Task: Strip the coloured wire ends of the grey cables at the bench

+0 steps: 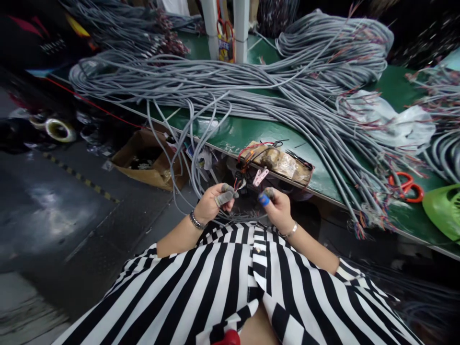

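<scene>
My left hand (213, 203), with grey coverings on its fingers, is closed in a pinch on the end of a grey cable. Thin coloured wires (237, 184) stick out past its fingertips. A short way to the right, my right hand (281, 211) is also pinched, blue tape around its thumb; anything between its fingertips is too small to make out. Loose grey cables (194, 139) hang over the table edge beside my left hand. Just beyond both hands, a pink clip (260, 177) sits at the front of a tape-wrapped block (283, 163).
Long bundles of grey cable (172, 74) cover much of the green table (230, 136). Orange-handled scissors (406, 187) and a green plastic object (445, 211) lie at the right. An open cardboard box (143, 167) stands below the table edge on the left.
</scene>
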A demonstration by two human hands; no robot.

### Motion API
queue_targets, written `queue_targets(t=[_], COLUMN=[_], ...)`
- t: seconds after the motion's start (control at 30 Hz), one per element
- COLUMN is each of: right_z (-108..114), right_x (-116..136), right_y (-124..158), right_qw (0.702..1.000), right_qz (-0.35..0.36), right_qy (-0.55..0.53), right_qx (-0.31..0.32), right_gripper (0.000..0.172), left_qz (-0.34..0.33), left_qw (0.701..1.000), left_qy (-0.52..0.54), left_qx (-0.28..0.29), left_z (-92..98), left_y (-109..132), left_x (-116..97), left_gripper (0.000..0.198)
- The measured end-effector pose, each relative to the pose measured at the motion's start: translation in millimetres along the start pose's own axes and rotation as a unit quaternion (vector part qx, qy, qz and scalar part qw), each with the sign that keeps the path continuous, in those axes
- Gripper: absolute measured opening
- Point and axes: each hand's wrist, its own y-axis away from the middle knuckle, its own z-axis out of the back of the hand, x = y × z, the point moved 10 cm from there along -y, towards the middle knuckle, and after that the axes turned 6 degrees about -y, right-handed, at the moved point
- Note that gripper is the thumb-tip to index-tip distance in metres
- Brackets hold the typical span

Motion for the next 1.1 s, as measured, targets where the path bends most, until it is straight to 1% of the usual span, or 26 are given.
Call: queue_targets(t=[0.03, 0.07, 0.1, 0.13, 0.17, 0.2, 0.27, 0.33, 0.4, 0.43, 0.47, 0.5, 0.57, 0.63, 0.67, 0.7, 0.73, 0.77, 0.8, 0.87, 0.93, 0.97, 1.03, 1.07, 1.1], right_z=[-2.9, -8.0, -14.0, -19.8, -25.9, -32.2, -41.9, -45.6, -49.3, -52.7, -57.2, -61.9, -71.5, -81.3, -84.8, -86.5, -85.4, -80.9, -73.1, -50.5, -21.6, -7.5, 16.9, 24.7, 28.3], right_x=[18.0, 31.7, 40.4, 45.1, 46.9, 46.9, 45.0, 44.2, 45.2, 45.6, 44.3, 40.7, 25.0, 2.1, -8.4, -16.9, -23.2, -27.8, -30.6, -32.8, -34.0, -35.4, -41.1, -44.9, -48.5], right_y=[4.3, 8.8, 11.8, 13.1, 12.9, 11.8, 8.9, 6.7, 7.6, 9.7, 12.7, 15.8, 22.1, 31.1, 35.8, 39.5, 40.4, 37.9, 32.7, 19.6, 7.9, 4.0, -0.5, -1.6, -2.8], right_qw=[0.996, 0.989, 0.981, 0.976, 0.972, 0.970, 0.970, 0.969, 0.965, 0.961, 0.954, 0.946, 0.925, 0.889, 0.871, 0.859, 0.857, 0.865, 0.879, 0.912, 0.937, 0.944, 0.945, 0.941, 0.936], right_qz=[0.070, 0.121, 0.151, 0.165, 0.169, 0.169, 0.165, 0.161, 0.155, 0.148, 0.129, 0.096, -0.015, -0.153, -0.211, -0.254, -0.280, -0.293, -0.296, -0.288, -0.273, -0.265, -0.251, -0.248, -0.247], right_qy=[0.045, 0.084, 0.114, 0.136, 0.150, 0.155, 0.141, 0.114, 0.075, 0.048, 0.012, -0.031, -0.129, -0.207, -0.227, -0.229, -0.219, -0.203, -0.185, -0.160, -0.160, -0.171, -0.209, -0.230, -0.248], right_qx=[0.013, 0.027, 0.038, 0.048, 0.060, 0.076, 0.113, 0.145, 0.195, 0.231, 0.271, 0.308, 0.357, 0.379, 0.381, 0.381, 0.374, 0.355, 0.324, 0.245, 0.147, 0.100, 0.014, -0.017, -0.032], right_gripper=[0.019, 0.014, 0.018, 0.027, 0.033, 0.035, 0.026, 0.016, 0.016, 0.017, 0.017, 0.018, 0.022, 0.026, 0.027, 0.026, 0.025, 0.023, 0.023, 0.025, 0.028, 0.030, 0.035, 0.036, 0.038], left_qz=[0.006, 0.010, 0.014, 0.018, 0.022, 0.026, 0.037, 0.055, 0.081, 0.095, 0.109, 0.120, 0.128, 0.091, 0.053, 0.005, -0.045, -0.093, -0.135, -0.192, -0.216, -0.220, -0.226, -0.229, -0.233], left_qw=[1.000, 1.000, 1.000, 1.000, 0.999, 0.999, 0.997, 0.994, 0.987, 0.981, 0.973, 0.963, 0.939, 0.918, 0.908, 0.897, 0.882, 0.865, 0.845, 0.810, 0.791, 0.789, 0.799, 0.808, 0.819], left_qy=[0.004, 0.003, -0.001, -0.006, -0.012, -0.017, -0.028, -0.041, -0.049, -0.053, -0.058, -0.066, -0.102, -0.170, -0.218, -0.271, -0.325, -0.376, -0.420, -0.478, -0.502, -0.505, -0.497, -0.487, -0.476], left_qx=[0.001, 0.006, 0.015, 0.024, 0.034, 0.044, 0.065, 0.090, 0.132, 0.161, 0.195, 0.232, 0.302, 0.346, 0.354, 0.350, 0.337, 0.319, 0.301, 0.280, 0.275, 0.272, 0.253, 0.238, 0.220], left_z=[0.4, -0.5, -2.7, -5.3, -8.2, -11.1, -16.5, -20.4, -25.1, -28.5, -32.5, -37.3, -46.4, -54.1, -57.6, -60.6, -63.1, -65.5, -67.7, -71.0, -70.7, -68.8, -62.6, -59.2, -55.9], left_y=[0.4, 0.9, 1.4, 2.2, 3.1, 4.2, 7.1, 10.3, 14.0, 16.0, 18.1, 20.2, 23.0, 20.9, 18.3, 15.0, 12.0, 10.0, 9.2, 10.4, 11.9, 11.7, 9.2, 7.3, 5.0], left_x=[1.6, 2.6, 3.4, 4.2, 5.1, 6.2, 8.6, 12.1, 16.2, 17.8, 18.6, 18.5, 13.9, 0.9, -8.7, -20.0, -31.8, -43.3, -53.4, -67.4, -73.7, -75.2, -77.6, -78.8, -79.8], left_gripper=[0.037, 0.038, 0.039, 0.041, 0.042, 0.043, 0.043, 0.044, 0.045, 0.046, 0.047, 0.048, 0.046, 0.040, 0.033, 0.026, 0.018, 0.013, 0.012, 0.014, 0.015, 0.016, 0.019, 0.020, 0.020])
